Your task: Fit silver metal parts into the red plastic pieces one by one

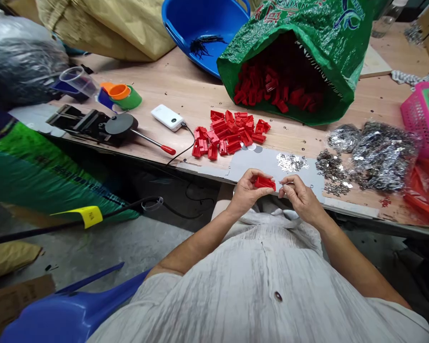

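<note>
My left hand (248,191) is closed around a red plastic housing (264,183), its hollow side turned up, just over the table's front edge. Close to the housing's right end, my right hand (299,196) pinches a small metal piece (280,183) between thumb and fingertips; its exact shape is too small to make out. Beyond my hands lies a loose heap of similar red housings (232,131). Flat silvery metal pieces (291,162) are spread on the grey sheet (250,164) just past my right hand.
A green sack (343,71) full of red housings lies open at the back, beside a blue basin (171,26). At left are a black lever tool (119,125) and a white power bank (167,117) with a cable. Bagged metal pieces (382,152) and a pink basket (416,114) stand right.
</note>
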`<state>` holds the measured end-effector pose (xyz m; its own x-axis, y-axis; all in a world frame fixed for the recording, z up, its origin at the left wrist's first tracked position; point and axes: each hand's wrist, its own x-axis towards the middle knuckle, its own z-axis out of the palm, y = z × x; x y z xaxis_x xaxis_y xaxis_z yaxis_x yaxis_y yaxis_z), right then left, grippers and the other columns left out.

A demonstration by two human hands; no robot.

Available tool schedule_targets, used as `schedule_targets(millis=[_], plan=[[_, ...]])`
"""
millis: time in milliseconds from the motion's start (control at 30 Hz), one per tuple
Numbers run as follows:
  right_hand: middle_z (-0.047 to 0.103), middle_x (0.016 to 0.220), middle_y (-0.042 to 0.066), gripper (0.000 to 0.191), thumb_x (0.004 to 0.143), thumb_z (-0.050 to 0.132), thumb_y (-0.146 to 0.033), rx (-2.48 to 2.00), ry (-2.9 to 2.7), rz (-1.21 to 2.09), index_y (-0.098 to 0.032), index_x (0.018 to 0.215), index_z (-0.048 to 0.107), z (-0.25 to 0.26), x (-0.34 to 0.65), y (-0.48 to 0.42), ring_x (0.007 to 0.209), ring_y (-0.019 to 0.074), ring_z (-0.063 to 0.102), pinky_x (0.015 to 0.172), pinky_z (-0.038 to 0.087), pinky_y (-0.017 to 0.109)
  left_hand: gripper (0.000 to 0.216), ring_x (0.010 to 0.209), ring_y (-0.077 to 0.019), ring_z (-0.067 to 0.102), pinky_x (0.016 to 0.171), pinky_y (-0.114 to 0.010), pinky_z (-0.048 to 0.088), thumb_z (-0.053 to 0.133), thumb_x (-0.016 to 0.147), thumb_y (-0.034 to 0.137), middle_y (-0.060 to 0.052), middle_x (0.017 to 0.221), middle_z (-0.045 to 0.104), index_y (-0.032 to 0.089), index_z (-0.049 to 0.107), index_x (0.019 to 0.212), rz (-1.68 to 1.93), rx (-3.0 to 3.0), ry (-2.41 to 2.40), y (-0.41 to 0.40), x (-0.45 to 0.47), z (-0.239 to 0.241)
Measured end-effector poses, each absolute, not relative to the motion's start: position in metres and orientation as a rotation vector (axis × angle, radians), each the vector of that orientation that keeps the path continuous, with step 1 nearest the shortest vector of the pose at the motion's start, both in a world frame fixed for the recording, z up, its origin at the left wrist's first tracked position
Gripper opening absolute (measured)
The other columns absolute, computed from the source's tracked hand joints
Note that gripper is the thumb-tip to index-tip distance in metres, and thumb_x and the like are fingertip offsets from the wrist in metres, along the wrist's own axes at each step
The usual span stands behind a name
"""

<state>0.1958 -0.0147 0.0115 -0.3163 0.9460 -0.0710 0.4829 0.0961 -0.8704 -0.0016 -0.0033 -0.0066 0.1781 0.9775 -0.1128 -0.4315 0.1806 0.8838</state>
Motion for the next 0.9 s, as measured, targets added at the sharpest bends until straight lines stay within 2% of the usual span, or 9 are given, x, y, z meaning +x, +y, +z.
schedule_targets(millis=[100, 300, 467, 733, 900], plan=[[0.069, 0.088, 0.002, 0.016, 0.100, 0.043, -0.034, -1.433, -1.963, 1.072, -0.024, 0.104, 0.054, 0.008, 0.196, -0.012, 0.077, 0.0172, 0.062, 0.072, 0.043, 0.030, 0.048, 0.098, -0.0179, 0.068, 0.090, -0.031, 0.052, 0.086, 0.066, 0.020, -0.004, 0.103, 0.072, 0.021, 0.057, 0.104, 1.135, 1.125, 0.931, 0.001, -0.013, -0.009], [0.069, 0.088, 0.002, 0.015, 0.095, 0.050, -0.029, -1.418, -2.029, 0.960, -0.022, 0.101, 0.061, 0.001, 0.191, -0.009, 0.076, 0.0171, 0.061, 0.072, 0.043, 0.029, 0.032, 0.089, -0.0156, 0.066, 0.086, -0.028, 0.049, 0.078, 0.074, 0.019, -0.001, 0.100, 0.071, 0.023, 0.065, 0.103, 0.913, 1.646, 1.237, 0.003, -0.029, -0.022], [0.070, 0.087, 0.002, 0.017, 0.095, 0.050, -0.028, -1.418, -2.051, 0.937, -0.022, 0.102, 0.064, -0.003, 0.191, -0.007, 0.075, 0.0173, 0.062, 0.073, 0.046, 0.029, 0.031, 0.090, -0.0167, 0.065, 0.086, -0.026, 0.046, 0.078, 0.074, 0.021, 0.000, 0.099, 0.071, 0.025, 0.068, 0.103, 0.930, 1.628, 1.229, 0.005, -0.022, -0.028], [0.074, 0.102, 0.007, 0.024, 0.096, 0.051, -0.031, -1.447, -2.065, 0.795, -0.024, 0.108, 0.071, -0.012, 0.198, -0.002, 0.091, 0.0222, 0.068, 0.082, 0.051, 0.035, 0.032, 0.088, -0.0185, 0.063, 0.088, -0.026, 0.044, 0.078, 0.068, 0.015, 0.000, 0.094, 0.072, 0.028, 0.074, 0.097, 0.962, 1.478, 1.122, 0.019, -0.012, -0.024], [0.075, 0.099, 0.005, 0.021, 0.094, 0.056, -0.029, -1.547, -2.161, 0.740, -0.026, 0.107, 0.072, -0.013, 0.201, 0.004, 0.088, 0.0231, 0.070, 0.079, 0.051, 0.037, 0.034, 0.092, -0.0197, 0.065, 0.091, -0.028, 0.044, 0.073, 0.069, 0.013, 0.000, 0.098, 0.073, 0.027, 0.074, 0.099, 0.913, 1.539, 1.081, 0.025, -0.010, -0.031]])
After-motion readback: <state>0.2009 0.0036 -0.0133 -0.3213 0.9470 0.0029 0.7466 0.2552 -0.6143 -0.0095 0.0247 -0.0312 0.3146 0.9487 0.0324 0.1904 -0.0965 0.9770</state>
